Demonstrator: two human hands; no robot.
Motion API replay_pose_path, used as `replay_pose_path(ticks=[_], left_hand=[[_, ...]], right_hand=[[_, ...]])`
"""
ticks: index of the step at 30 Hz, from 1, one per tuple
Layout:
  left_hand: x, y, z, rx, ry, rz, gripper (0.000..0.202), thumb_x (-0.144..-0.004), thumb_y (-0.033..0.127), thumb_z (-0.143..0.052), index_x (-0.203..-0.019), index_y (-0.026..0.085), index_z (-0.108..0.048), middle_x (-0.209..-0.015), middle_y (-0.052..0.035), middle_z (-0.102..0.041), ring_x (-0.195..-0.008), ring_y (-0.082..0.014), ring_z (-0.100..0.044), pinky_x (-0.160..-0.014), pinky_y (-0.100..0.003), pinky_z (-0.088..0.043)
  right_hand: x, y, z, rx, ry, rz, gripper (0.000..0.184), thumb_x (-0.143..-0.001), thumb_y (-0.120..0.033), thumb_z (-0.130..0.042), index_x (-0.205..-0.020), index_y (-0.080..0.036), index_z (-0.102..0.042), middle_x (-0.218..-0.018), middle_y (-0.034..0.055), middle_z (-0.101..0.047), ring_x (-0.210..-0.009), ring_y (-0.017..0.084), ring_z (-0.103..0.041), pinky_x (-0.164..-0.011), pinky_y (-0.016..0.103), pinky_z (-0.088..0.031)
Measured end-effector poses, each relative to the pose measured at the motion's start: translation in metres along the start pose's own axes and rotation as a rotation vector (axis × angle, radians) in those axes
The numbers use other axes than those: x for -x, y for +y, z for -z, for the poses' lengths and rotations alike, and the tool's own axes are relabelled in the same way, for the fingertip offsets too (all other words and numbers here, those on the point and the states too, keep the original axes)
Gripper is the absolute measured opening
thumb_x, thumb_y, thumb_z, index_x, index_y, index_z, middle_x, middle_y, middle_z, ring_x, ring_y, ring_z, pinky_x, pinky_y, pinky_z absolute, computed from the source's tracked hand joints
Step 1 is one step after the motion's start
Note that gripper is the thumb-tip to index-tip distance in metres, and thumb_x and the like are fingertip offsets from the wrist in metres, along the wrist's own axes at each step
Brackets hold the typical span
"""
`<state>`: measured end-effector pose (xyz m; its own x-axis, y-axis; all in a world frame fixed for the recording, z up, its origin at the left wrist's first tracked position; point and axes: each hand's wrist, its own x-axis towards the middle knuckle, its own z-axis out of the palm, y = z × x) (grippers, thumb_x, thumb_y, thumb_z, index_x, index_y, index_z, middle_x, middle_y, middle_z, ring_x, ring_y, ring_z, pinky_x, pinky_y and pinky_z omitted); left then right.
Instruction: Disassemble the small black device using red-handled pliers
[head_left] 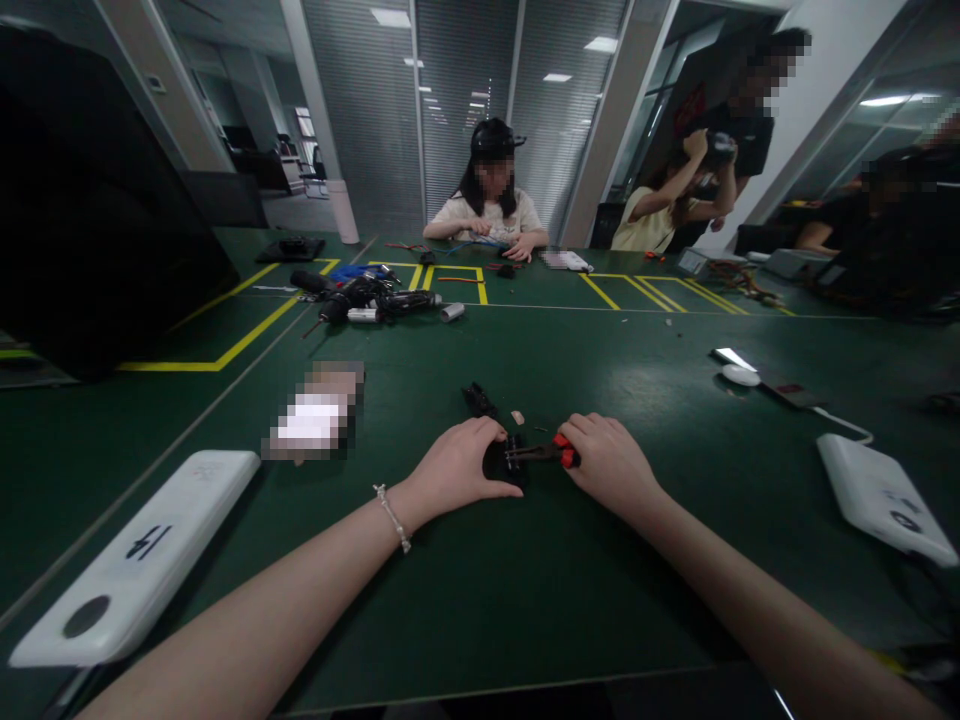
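Only writing I can actually read is a black "14" on the white slab-shaped device (pixel 142 545) lying near left. The matching white device (pixel 877 492) on the right has a dark mark too, but it's too blurry to make out.

The table (pixel 525 600) is covered in matte dark green with yellow tape lines marking off boxes further back. The room looks like an office, with glass partitions, grey blinds and ceiling light panels.

The left hand (pixel 459 468) is curled over a small black part (pixel 502 464), fingers bent on top and thumb along the near side, with a beaded bracelet (pixel 394 518) on the wrist. The right hand (pixel 611 462) is closed around red-handled pliers (pixel 559 452), metal nose pointing left and meeting the black part, dead centre of the table. There's a heap of black tools (pixel 367 297) further back, and a person in a black cap (pixel 491 190) sits across.
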<state>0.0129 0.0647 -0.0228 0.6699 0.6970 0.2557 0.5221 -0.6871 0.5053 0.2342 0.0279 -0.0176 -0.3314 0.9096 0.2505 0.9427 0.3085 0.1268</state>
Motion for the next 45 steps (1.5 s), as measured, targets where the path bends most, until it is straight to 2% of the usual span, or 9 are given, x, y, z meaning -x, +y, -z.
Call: replay_pose_path(ticks=[16,24,31,39,45], left_hand=[[-0.0011,0.0007,0.0003,-0.010,-0.015,0.008,0.056,-0.058,0.054,-0.066,-0.100,0.020,-0.050,-0.098,-0.0045,-0.055,-0.089,-0.0240,-0.054,-0.075,-0.037,-0.044],[-0.0007,0.0000,-0.0005,-0.003,-0.013,0.002,0.056,-0.058,0.054,-0.066,-0.100,0.020,-0.049,-0.098,-0.0048,-0.055,-0.089,-0.0242,-0.054,-0.075,-0.037,-0.044],[-0.0005,0.0006,0.0002,-0.011,-0.018,0.000,0.056,-0.060,0.053,-0.065,-0.102,0.020,-0.049,-0.099,-0.0050,-0.055,-0.090,-0.0239,-0.053,-0.075,-0.037,-0.044],[-0.0001,0.0005,0.0011,0.015,-0.023,-0.018,0.056,-0.062,0.049,-0.066,-0.106,0.020,-0.048,-0.105,-0.0060,-0.055,-0.096,-0.0247,-0.052,-0.082,-0.039,-0.042],[-0.0003,-0.0005,0.0037,0.049,-0.048,-0.035,0.059,-0.064,0.047,-0.066,-0.113,0.021,-0.045,-0.112,-0.0068,-0.053,-0.104,-0.0248,-0.049,-0.088,-0.041,-0.038]], right_hand=[[-0.0010,-0.0024,0.0010,0.053,-0.047,-0.013,0.018,-0.067,-0.015,-0.051,-0.083,-0.018,-0.057,-0.085,0.0048,-0.058,-0.076,0.018,-0.048,-0.068,0.031,-0.035],[-0.0001,-0.0011,0.0062,0.100,-0.022,0.030,0.025,-0.065,-0.012,-0.052,-0.089,-0.016,-0.058,-0.091,0.0065,-0.059,-0.082,0.021,-0.048,-0.073,0.034,-0.035],[-0.0011,-0.0023,0.0047,0.068,-0.073,-0.012,0.021,-0.068,-0.015,-0.051,-0.088,-0.017,-0.058,-0.089,0.0061,-0.059,-0.080,0.020,-0.049,-0.070,0.033,-0.035],[-0.0014,0.0005,0.0037,0.098,-0.022,0.033,0.023,-0.066,-0.012,-0.050,-0.087,-0.017,-0.058,-0.088,0.0058,-0.058,-0.080,0.020,-0.048,-0.071,0.033,-0.034],[-0.0013,-0.0004,0.0009,0.065,-0.047,0.000,0.021,-0.067,-0.014,-0.050,-0.086,-0.017,-0.057,-0.087,0.0056,-0.059,-0.079,0.020,-0.048,-0.070,0.032,-0.035]])
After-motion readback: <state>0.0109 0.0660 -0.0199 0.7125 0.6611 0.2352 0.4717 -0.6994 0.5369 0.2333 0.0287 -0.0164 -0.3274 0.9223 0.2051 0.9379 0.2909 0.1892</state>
